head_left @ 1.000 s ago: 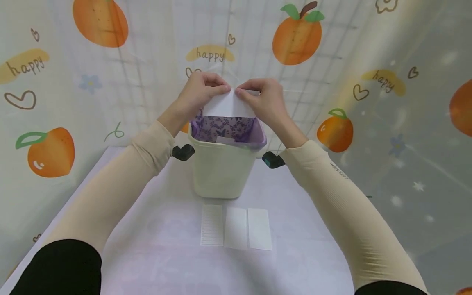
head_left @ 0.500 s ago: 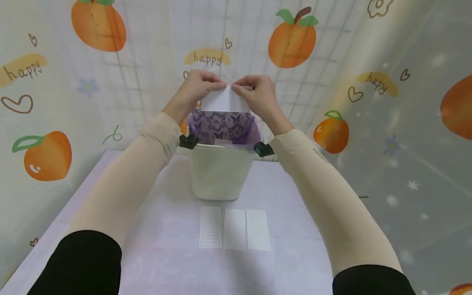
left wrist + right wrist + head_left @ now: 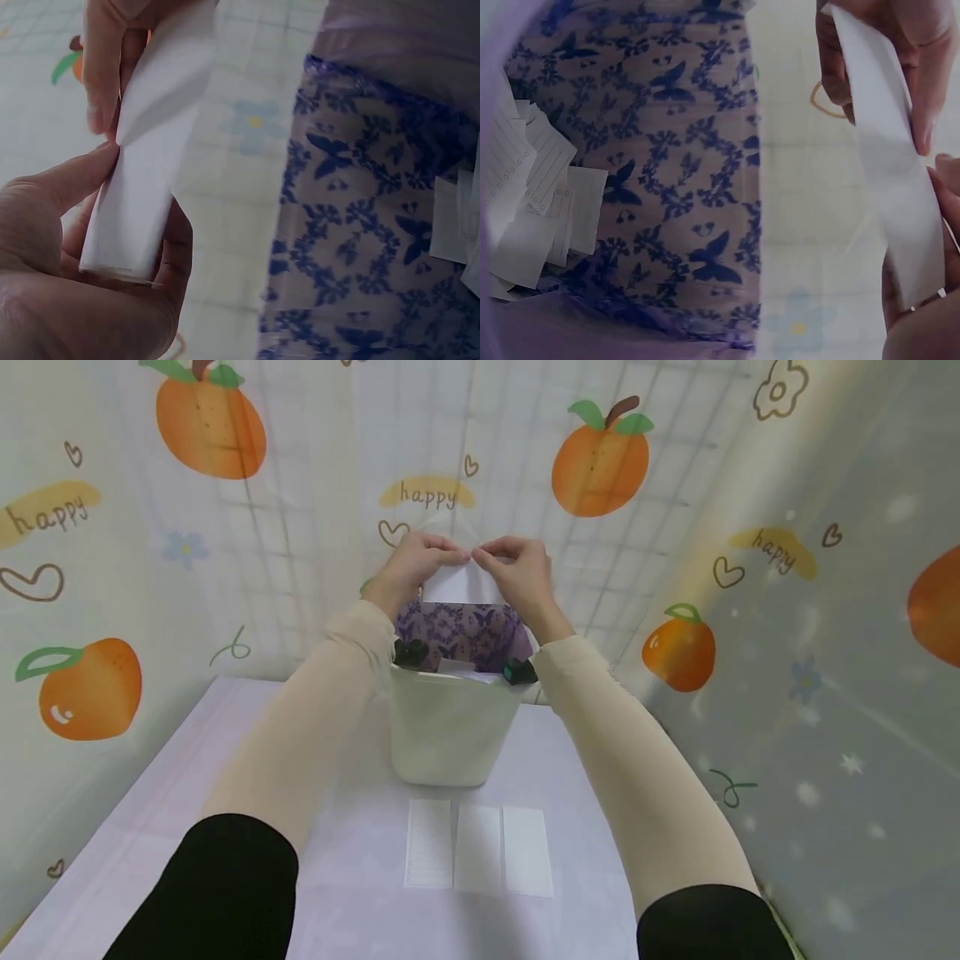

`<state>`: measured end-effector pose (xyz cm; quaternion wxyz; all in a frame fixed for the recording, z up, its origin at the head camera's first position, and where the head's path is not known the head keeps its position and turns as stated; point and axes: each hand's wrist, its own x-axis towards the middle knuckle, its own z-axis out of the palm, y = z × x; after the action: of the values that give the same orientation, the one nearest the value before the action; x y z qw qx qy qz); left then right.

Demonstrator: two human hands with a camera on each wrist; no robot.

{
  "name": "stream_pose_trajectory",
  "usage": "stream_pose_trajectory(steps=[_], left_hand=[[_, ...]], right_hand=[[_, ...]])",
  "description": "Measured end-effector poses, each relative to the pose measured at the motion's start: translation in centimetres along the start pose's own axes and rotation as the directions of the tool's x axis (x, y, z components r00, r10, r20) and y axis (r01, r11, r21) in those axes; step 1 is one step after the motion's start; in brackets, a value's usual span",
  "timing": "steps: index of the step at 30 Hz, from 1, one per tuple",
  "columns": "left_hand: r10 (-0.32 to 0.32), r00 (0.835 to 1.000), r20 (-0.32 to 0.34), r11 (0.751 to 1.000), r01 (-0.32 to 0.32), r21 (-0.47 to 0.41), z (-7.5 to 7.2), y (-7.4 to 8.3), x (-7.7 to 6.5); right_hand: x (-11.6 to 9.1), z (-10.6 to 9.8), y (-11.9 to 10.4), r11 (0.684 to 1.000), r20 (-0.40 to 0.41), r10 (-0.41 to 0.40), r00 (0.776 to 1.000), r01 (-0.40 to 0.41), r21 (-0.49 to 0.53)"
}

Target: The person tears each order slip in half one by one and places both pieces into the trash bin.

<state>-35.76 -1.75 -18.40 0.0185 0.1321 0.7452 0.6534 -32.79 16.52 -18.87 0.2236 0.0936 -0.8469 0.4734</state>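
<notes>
Both hands hold one white paper slip (image 3: pixel 459 583) by its top edge, above a cream bin (image 3: pixel 448 735). My left hand (image 3: pixel 414 562) pinches the slip's left part and my right hand (image 3: pixel 514 568) pinches its right part, fingertips almost meeting. In the left wrist view the slip (image 3: pixel 150 157) is twisted between thumb and fingers. The right wrist view shows the slip (image 3: pixel 889 165) beside the bin's purple butterfly liner (image 3: pixel 675 187), with several torn paper pieces (image 3: pixel 536 202) inside.
Three white paper strips (image 3: pixel 478 847) lie side by side on the lavender table (image 3: pixel 187 827) in front of the bin. A curtain printed with oranges (image 3: pixel 600 456) hangs close behind and to both sides. Black wrist cameras (image 3: pixel 411 652) sit near the bin's rim.
Both hands, still pinching the slip, have drawn closer together over the bin. The head view has shifted, so the arms reach further forward.
</notes>
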Motion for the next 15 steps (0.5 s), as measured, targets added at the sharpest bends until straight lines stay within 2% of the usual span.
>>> stream_pose_trajectory(steps=[4, 9, 15], left_hand=[[-0.040, 0.999, -0.024, 0.999, 0.040, 0.018, 0.1, -1.6, 0.7], [-0.063, 0.998, -0.024, 0.998, 0.063, 0.000, 0.3, -3.3, 1.5], [-0.082, 0.997, -0.011, 0.996, 0.082, -0.018, 0.4, -4.1, 2.2]], right_hand=[[-0.1, 0.6, 1.4, 0.999, 0.028, 0.032, 0.999, -0.032, 0.000], [-0.1, 1.0, 2.8, 1.000, 0.064, 0.024, 0.998, -0.025, 0.015], [0.5, 1.3, 3.6, 1.000, 0.099, 0.017, 0.995, -0.017, -0.001]])
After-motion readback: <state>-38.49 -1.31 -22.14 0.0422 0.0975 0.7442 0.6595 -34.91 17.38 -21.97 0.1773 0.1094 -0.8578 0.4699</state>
